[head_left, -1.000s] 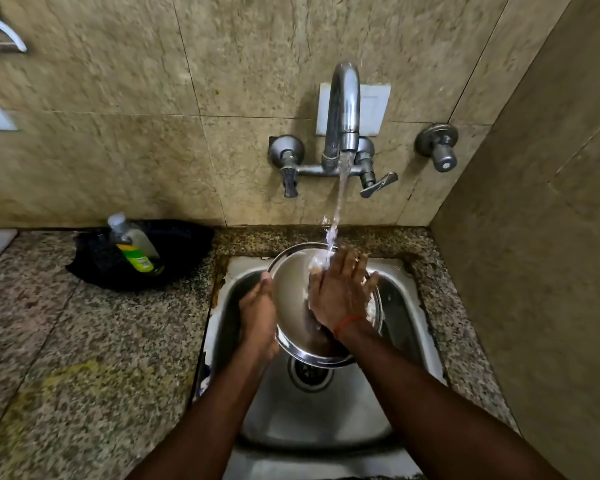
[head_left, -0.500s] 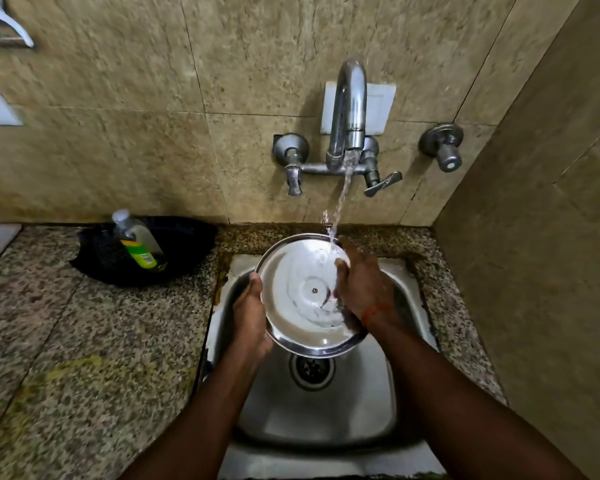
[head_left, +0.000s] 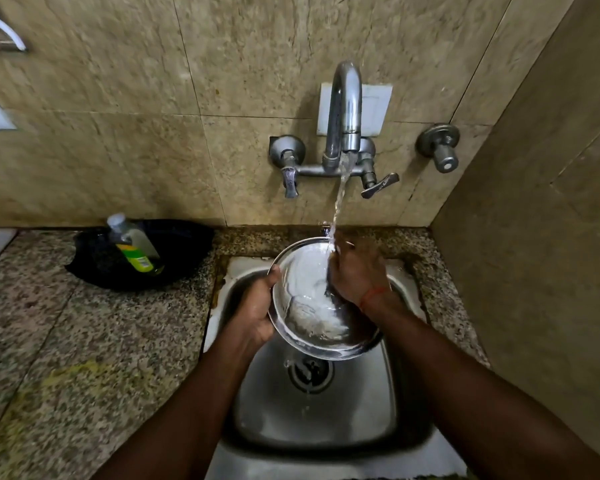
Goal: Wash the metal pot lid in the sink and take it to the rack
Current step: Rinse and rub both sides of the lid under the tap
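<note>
rinsing underway: left hand (head_left: 253,311) clamps the metal pot lid (head_left: 312,303) rim under running tap water, right hand (head_left: 355,271) rubs it flat, fingers apart; rack trip remains.

I see a glossy, wet metal pot lid (head_left: 312,306); brushed steel sink (head_left: 326,410); speckled granite counter (head_left: 84,341); polished chrome tap (head_left: 343,116); matt stone-look wall tiles (head_left: 118,98).

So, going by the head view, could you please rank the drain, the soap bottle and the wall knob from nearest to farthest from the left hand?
From the left hand:
1. Drain, just below-right, in the sink.
2. Soap bottle, up-left on the counter.
3. Wall knob, far upper right on the tiles.
</note>
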